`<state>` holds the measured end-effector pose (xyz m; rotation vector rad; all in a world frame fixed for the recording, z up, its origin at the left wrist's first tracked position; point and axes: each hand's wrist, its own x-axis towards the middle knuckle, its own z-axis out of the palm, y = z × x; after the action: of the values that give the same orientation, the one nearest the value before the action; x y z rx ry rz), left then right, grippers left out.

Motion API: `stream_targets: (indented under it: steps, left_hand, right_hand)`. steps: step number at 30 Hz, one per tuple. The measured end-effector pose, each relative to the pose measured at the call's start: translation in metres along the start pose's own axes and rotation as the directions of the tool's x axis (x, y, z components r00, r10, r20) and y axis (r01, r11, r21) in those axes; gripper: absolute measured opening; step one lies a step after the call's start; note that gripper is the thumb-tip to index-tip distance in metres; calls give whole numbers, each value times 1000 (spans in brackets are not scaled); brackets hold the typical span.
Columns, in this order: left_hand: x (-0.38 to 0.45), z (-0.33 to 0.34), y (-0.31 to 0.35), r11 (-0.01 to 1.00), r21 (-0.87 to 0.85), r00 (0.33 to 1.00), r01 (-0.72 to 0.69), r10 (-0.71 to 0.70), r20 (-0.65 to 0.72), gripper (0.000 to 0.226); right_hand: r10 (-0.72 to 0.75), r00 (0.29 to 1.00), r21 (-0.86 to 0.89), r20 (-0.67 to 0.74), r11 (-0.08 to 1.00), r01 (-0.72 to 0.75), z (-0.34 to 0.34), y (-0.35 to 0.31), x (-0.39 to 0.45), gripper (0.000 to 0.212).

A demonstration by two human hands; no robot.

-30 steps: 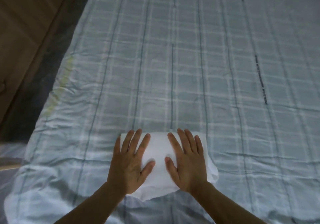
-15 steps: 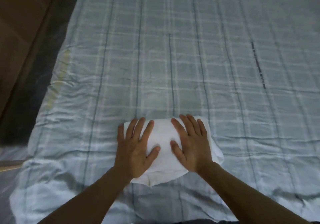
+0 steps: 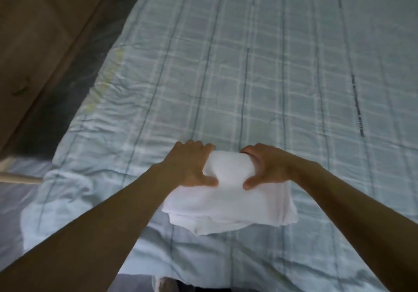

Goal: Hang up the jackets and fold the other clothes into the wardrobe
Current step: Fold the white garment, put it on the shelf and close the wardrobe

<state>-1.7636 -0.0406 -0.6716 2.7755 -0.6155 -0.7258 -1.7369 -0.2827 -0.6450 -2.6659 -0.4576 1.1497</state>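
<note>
A folded white garment [image 3: 228, 203] lies on the pale blue checked bed sheet [image 3: 260, 77] near the bed's front edge. My left hand [image 3: 187, 165] grips its far left end, fingers curled over the far edge and thumb on top. On the far right end my right hand [image 3: 264, 165] grips the same way. Between the hands the far part of the cloth bulges up off the sheet. The near layers still rest on the bed.
A brown wooden wardrobe [image 3: 40, 43] stands to the left of the bed, with a dark strip of floor [image 3: 58, 101] between them. The sheet's front left corner [image 3: 61, 190] is rumpled and hangs over the edge.
Both hands lay flat on the garment before; now their fingers have curled round its far edge and that edge is raised. The view has moved closer and tilted.
</note>
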Motion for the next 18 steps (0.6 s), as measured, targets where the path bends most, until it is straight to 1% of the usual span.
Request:
stream_targets:
  steps: [2, 4, 7, 10, 12, 13, 15, 18]
  left_hand:
    - [-6, 1, 5, 999, -6, 998, 48, -48, -35, 83]
    - [-18, 2, 9, 998, -22, 989, 60, -62, -137, 70]
    - [-40, 6, 17, 997, -61, 970, 55, -68, -233, 56]
    - [-60, 7, 22, 997, -37, 935, 68, -77, -347, 53]
    - [-78, 10, 21, 998, -8, 904, 67, -64, -422, 57]
    - [-88, 14, 18, 997, -33, 886, 69, -76, -458, 60]
    - [-112, 25, 11, 993, -78, 839, 92, -120, -531, 63]
    - [-156, 36, -7, 969, -133, 738, 209, -246, -628, 62]
  right_hand:
    - [-25, 1000, -5, -2, 1000, 25, 2, -3, 3, 77]
    - [-63, 998, 9, -21, 998, 63, 0, -8, -1, 69]
    - [-117, 992, -52, -54, 992, 114, 0, -16, -14, 68]
    - [-158, 979, -150, -126, 979, 138, 1, -30, -31, 63]
    - [-197, 963, -242, -184, 959, 150, 0, -44, -40, 59]
    - [-236, 947, -295, -219, 941, 166, 0, -52, -42, 59]
    - [-362, 890, -410, -278, 882, 231, -1, -73, -43, 62]
    - [-528, 792, -482, -307, 804, 349, 3, -121, -36, 63]
